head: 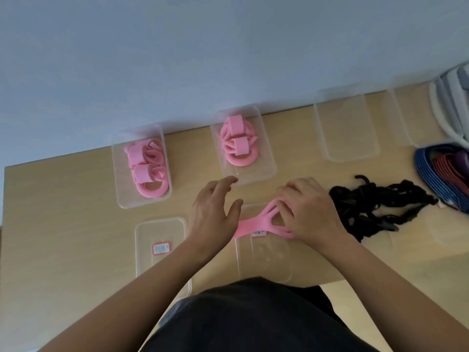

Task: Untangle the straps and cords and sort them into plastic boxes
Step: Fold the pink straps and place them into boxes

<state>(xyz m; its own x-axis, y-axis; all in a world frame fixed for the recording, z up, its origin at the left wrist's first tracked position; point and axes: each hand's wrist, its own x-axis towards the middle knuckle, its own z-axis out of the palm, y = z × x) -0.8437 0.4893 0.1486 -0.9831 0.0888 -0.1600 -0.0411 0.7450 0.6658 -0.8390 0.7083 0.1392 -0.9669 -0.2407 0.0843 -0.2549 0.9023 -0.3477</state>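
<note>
A pink strap lies stretched across a clear lid at the table's near middle. My right hand has its fingers curled into the strap's loops and grips them. My left hand hovers at the strap's left end with fingers spread and relaxed; whether it touches the strap is hidden. Two clear plastic boxes hold rolled pink straps, one on the left and one in the middle. A tangle of black cord lies just right of my right hand.
An empty clear box stands at the back right. A clear lid with a red-edged label lies near left. Blue, red and purple straps are piled at the right edge. The wooden table meets a wall behind.
</note>
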